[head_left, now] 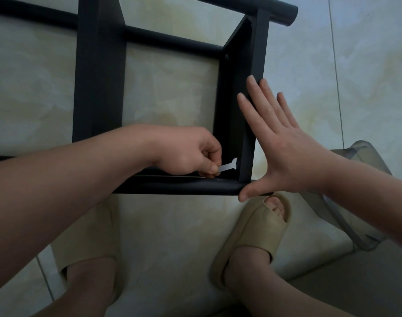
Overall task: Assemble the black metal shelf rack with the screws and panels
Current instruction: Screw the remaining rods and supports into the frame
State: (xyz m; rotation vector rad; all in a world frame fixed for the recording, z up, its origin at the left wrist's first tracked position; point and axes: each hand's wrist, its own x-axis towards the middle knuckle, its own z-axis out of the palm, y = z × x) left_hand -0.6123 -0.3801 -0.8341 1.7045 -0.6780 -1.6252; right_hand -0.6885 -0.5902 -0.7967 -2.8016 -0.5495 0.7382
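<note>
The black metal shelf rack [99, 72] lies on its side on the tiled floor, its tubes and flat panels forming a frame. My left hand [190, 152] pinches a small silver wrench [228, 166] whose head sits against the inner face of the right panel [232, 106], low down near the front tube [184, 187]. My right hand [273, 136] lies flat and spread against the outer edge of that panel, thumb touching the front tube's end. A screw head [227, 56] shows higher up on the same panel.
My two feet in beige slippers [259, 232] stand just in front of the rack. A translucent grey plastic stool [355, 197] is at the right. Pale marbled floor tiles [170, 94] surround the frame.
</note>
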